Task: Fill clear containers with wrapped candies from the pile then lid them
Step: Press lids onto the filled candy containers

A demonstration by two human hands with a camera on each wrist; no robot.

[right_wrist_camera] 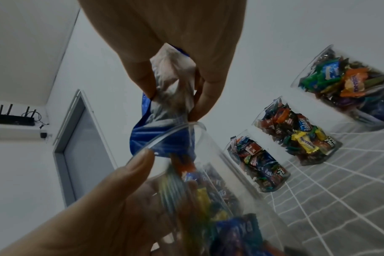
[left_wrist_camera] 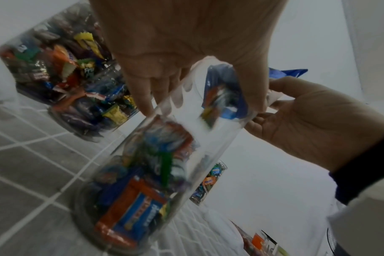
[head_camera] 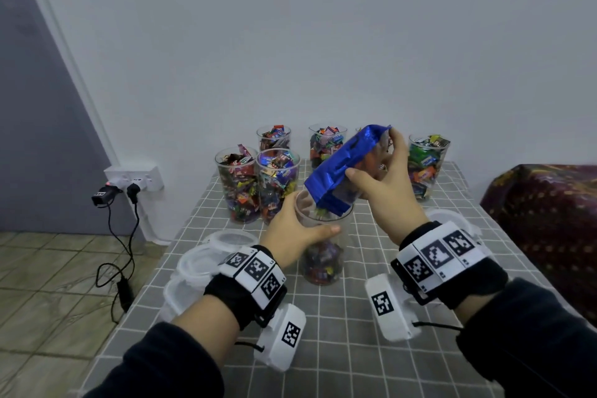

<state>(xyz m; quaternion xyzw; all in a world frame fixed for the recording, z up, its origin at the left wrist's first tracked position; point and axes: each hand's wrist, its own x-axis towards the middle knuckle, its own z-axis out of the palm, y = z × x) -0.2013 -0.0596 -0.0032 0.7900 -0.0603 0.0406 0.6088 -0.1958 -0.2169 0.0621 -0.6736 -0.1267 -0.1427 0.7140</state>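
Observation:
My left hand (head_camera: 297, 233) grips a clear container (head_camera: 323, 252) near its rim; it stands on the grey checked tablecloth (head_camera: 323, 349) with wrapped candies in its lower part. My right hand (head_camera: 384, 184) holds a blue foil bag (head_camera: 342, 168) tilted mouth-down into the container's opening. In the left wrist view, blurred candies (left_wrist_camera: 210, 114) drop from the bag (left_wrist_camera: 224, 97) into the container (left_wrist_camera: 143, 173). In the right wrist view my fingers (right_wrist_camera: 206, 97) pinch the crumpled bag (right_wrist_camera: 171, 104) above the container rim (right_wrist_camera: 164, 136).
Several filled candy containers (head_camera: 239, 184) stand at the back of the table, one far right (head_camera: 426, 165). Clear lids lie at the left (head_camera: 197, 263) and right (head_camera: 449, 216). A wall socket with cables (head_camera: 132, 181) is left; a patterned dark cloth (head_camera: 549, 220) right.

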